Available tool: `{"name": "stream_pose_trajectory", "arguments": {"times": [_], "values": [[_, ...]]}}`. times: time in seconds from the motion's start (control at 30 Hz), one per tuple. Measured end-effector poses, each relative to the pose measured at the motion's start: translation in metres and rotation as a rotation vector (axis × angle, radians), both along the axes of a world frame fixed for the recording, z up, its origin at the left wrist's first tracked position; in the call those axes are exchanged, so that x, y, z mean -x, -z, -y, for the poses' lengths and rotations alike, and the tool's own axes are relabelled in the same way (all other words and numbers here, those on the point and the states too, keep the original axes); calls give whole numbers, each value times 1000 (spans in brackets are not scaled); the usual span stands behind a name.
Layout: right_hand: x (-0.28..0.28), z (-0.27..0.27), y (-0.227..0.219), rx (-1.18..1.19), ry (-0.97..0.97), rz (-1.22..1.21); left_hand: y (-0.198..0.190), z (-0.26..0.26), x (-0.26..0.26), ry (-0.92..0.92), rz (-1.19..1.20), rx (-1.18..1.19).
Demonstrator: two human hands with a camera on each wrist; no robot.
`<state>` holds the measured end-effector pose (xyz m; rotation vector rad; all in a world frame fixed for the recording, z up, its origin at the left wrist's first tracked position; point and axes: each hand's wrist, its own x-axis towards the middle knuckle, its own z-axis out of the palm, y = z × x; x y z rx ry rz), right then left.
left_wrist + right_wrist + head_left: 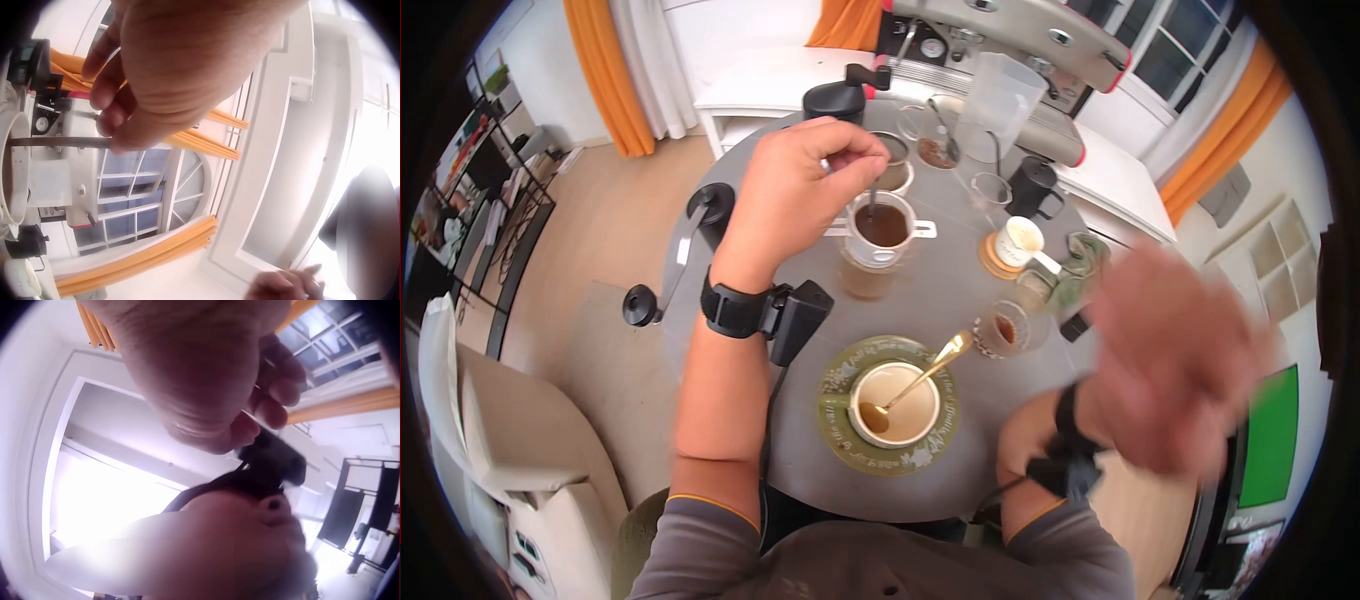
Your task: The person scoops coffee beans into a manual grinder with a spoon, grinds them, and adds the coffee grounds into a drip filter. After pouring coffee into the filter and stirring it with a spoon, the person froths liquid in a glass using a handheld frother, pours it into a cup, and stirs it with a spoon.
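Note:
My left hand (795, 190) pinches a thin dark stirring handle (872, 203) between thumb and fingers, upright in a white two-handled cup (878, 252) of brown liquid. The cup sits over a clear vessel. In the left wrist view, the hand (181, 69) grips the handle (65, 142) at its end, its other end inside the white cup (22, 181). Blurred and raised off the table's right side is my right hand (1175, 360). The right wrist view shows this hand (194, 375) with loosely bent fingers near a dark device (278, 461) by the head, holding nothing visible.
Nearest me, a cream cup (893, 430) with a golden spoon (930, 371) stands on a green plate (835, 435). Rightward are a small white cup (1018, 238) and a glass (1015, 327). Behind stand a black grinder (833, 102), clear pitcher (998, 105) and espresso machine (1030, 40).

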<state>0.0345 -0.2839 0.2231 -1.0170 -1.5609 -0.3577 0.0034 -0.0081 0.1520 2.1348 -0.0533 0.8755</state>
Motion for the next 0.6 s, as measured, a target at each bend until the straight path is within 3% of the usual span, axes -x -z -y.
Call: {"name": "stream_pose_trajectory", "arguments": {"times": [0.07,0.1,0.23,0.27,0.33,0.37,0.4,0.47,0.5,0.57,0.6], "values": [[24,38,18,-341,-235,-131,0,-3,0,-23,-17,-13],[30,37,15,-362,-245,-154,0,-3,-1,-20,-11,4],[54,44,-17,-42,-79,54,5,-1,-5,-1,-27,14],[58,42,-6,-68,-72,41,5,1,-7,11,-27,36],[71,39,17,-523,235,-33,7,3,-11,16,9,35],[72,49,-2,-238,230,-51,7,3,-11,7,11,44],[66,47,3,-248,238,-59,7,4,-11,-2,12,56],[49,33,14,-617,33,45,6,7,-11,9,7,57],[53,37,18,-619,38,42,5,8,-10,14,11,67],[67,47,24,-680,364,-21,5,10,-9,22,3,66],[68,49,24,-681,371,-25,4,10,-8,24,0,67]]}}
